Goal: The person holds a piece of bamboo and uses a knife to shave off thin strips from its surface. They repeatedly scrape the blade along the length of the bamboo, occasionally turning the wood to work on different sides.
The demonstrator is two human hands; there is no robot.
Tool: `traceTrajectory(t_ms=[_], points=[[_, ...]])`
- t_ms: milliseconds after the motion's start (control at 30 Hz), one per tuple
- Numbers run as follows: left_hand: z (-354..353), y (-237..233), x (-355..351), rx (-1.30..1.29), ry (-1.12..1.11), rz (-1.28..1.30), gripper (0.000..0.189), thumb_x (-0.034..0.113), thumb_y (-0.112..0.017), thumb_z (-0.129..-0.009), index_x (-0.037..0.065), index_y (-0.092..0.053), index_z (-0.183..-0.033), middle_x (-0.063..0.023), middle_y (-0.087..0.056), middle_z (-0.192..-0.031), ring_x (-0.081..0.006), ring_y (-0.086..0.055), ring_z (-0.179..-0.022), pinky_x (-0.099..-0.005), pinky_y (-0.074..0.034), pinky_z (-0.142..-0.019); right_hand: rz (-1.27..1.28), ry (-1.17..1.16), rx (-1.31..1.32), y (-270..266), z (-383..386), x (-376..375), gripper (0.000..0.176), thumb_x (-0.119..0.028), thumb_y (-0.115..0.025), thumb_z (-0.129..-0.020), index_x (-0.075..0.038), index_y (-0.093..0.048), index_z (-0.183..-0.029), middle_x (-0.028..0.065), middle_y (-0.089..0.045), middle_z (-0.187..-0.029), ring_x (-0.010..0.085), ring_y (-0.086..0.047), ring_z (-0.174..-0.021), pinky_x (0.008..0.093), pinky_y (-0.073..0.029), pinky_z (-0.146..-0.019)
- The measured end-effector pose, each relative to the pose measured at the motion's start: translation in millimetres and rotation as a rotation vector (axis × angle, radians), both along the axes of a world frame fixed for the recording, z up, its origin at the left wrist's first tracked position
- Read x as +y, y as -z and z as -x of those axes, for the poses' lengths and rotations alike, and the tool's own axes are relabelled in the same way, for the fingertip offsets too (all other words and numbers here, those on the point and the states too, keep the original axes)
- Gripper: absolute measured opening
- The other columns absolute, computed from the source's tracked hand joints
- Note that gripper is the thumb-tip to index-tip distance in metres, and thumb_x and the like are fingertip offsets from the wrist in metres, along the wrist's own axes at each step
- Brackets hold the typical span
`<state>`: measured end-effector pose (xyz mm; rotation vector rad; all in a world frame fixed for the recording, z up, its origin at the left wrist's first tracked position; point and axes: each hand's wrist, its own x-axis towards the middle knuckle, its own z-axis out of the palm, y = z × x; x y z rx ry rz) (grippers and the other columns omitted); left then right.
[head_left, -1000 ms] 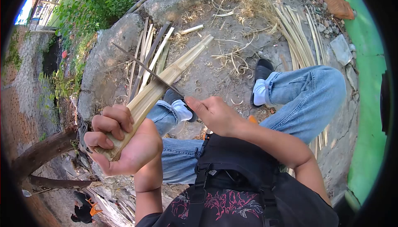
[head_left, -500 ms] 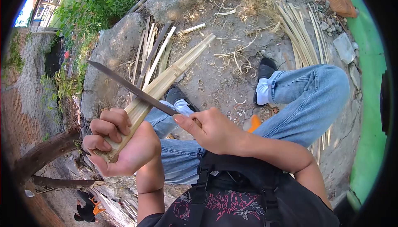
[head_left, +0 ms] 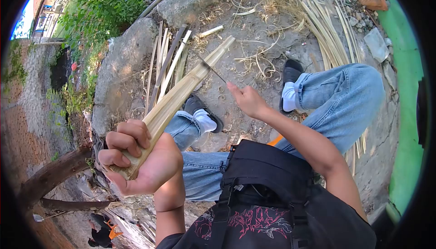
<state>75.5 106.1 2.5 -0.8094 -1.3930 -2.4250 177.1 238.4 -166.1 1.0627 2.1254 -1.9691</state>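
Note:
My left hand [head_left: 145, 158] is wrapped around the lower end of a long split bamboo piece [head_left: 171, 100], which slants up and away to the right. In my right hand [head_left: 249, 101] is a knife [head_left: 218, 74], its dark blade seen nearly edge-on. The blade lies across the bamboo near the node in its upper part. The knife's handle is hidden inside my closed fingers. Beyond the bamboo, several pale and dark strips [head_left: 169, 62] lie on the ground.
Thin curled shavings [head_left: 265, 65] litter the ground around my sandals [head_left: 293, 72]. A bundle of long bamboo strips [head_left: 324, 31] lies at the upper right, near a green wall [head_left: 404, 90]. A concrete edge [head_left: 120, 62] and a branch [head_left: 52, 169] are on the left. Another person [head_left: 100, 231] shows at lower left.
My right hand has moved up and away, carrying the knife from the bamboo's lower middle to near its node. The blade has turned nearly edge-on. My left hand keeps its hold, shifted slightly right.

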Motion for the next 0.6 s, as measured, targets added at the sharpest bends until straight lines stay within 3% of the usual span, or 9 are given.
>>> traceTrajectory(t_ms=[100, 200, 300, 367, 400, 500, 533, 600], points=[[6, -3, 5, -0.019, -0.06, -0.031, 0.03, 0.039, -0.04, -0.084, 0.015, -0.03, -0.068, -0.001, -0.024, -0.059, -0.0127, -0.025, -0.049, -0.0273, -0.021, -0.049, 0.044, -0.039, 0.063, -4, -1, -14, 0.079, -0.059, -0.037, -0.093, 0.005, -0.045, -0.047, 0.011, -0.034, -0.04, 0.0184, -0.036, -0.042, 0.0409, -0.033, -0.044], [7, -3, 10, -0.05, -0.079, -0.052, 0.031, 0.039, -0.041, -0.083, 0.016, -0.028, -0.066, -0.0011, -0.023, -0.058, -0.0126, -0.024, -0.049, -0.0275, -0.02, -0.049, 0.097, -0.129, 0.272, -49, -7, -29, 0.081, -0.061, -0.037, -0.092, 0.005, -0.046, -0.046, 0.0113, -0.038, -0.041, 0.0191, -0.041, -0.041, 0.0411, -0.034, -0.044], [12, -4, 4, -0.073, -0.13, -0.022, 0.031, 0.038, -0.042, -0.081, 0.016, -0.027, -0.065, -0.0011, -0.024, -0.058, -0.0128, -0.024, -0.048, -0.0274, -0.02, -0.048, 0.0, -0.002, 0.026, 35, 4, -4, 0.083, -0.065, -0.038, -0.09, 0.007, -0.048, -0.048, 0.0133, -0.041, -0.042, 0.0205, -0.044, -0.043, 0.041, -0.036, -0.045], [28, -2, -4, -0.074, -0.147, -0.039, 0.03, 0.037, -0.042, -0.08, 0.016, -0.028, -0.065, -0.0011, -0.024, -0.058, -0.0128, -0.024, -0.048, -0.0273, -0.02, -0.048, -0.022, 0.006, -0.03, 62, 11, 5, 0.083, -0.066, -0.038, -0.089, 0.006, -0.048, -0.048, 0.0131, -0.04, -0.042, 0.0211, -0.044, -0.043, 0.0401, -0.037, -0.046], [38, 0, -8, -0.039, -0.162, -0.022, 0.034, 0.041, -0.039, -0.087, 0.015, -0.029, -0.068, -0.001, -0.025, -0.058, -0.0116, -0.025, -0.046, -0.0257, -0.021, -0.045, -0.033, 0.001, -0.067, 66, 13, 10, 0.083, -0.066, -0.038, -0.088, 0.006, -0.049, -0.048, 0.013, -0.04, -0.042, 0.0214, -0.044, -0.043, 0.0397, -0.037, -0.046], [40, -17, -11, -0.034, -0.115, -0.067, 0.034, 0.041, -0.039, -0.087, 0.014, -0.03, -0.068, -0.0011, -0.025, -0.058, -0.0116, -0.025, -0.046, -0.0256, -0.021, -0.045, 0.013, -0.06, -0.041, 9, 5, -9, 0.082, -0.065, -0.038, -0.089, 0.005, -0.049, -0.048, 0.013, -0.042, -0.043, 0.0223, -0.046, -0.045, 0.0389, -0.039, -0.048], [38, -30, -14, -0.054, -0.114, -0.059, 0.031, 0.037, -0.047, -0.079, 0.015, -0.03, -0.065, -0.0012, -0.024, -0.057, -0.0126, -0.024, -0.047, -0.0278, -0.021, -0.047, 0.013, -0.124, 0.034, -16, 2, -16, 0.082, -0.065, -0.038, -0.089, 0.005, -0.049, -0.048, 0.0126, -0.043, -0.043, 0.0223, -0.046, -0.044, 0.0394, -0.039, -0.048], [31, -51, -26, -0.047, -0.096, -0.027, 0.031, 0.037, -0.048, -0.079, 0.015, -0.03, -0.065, -0.0014, -0.025, -0.057, -0.0126, -0.025, -0.047, -0.0277, -0.021, -0.047, 0.058, -0.195, 0.123, -37, -10, -37, 0.081, -0.064, -0.038, -0.089, 0.004, -0.049, -0.047, 0.0121, -0.044, -0.043, 0.0221, -0.045, -0.042, 0.0402, -0.038, -0.046]])
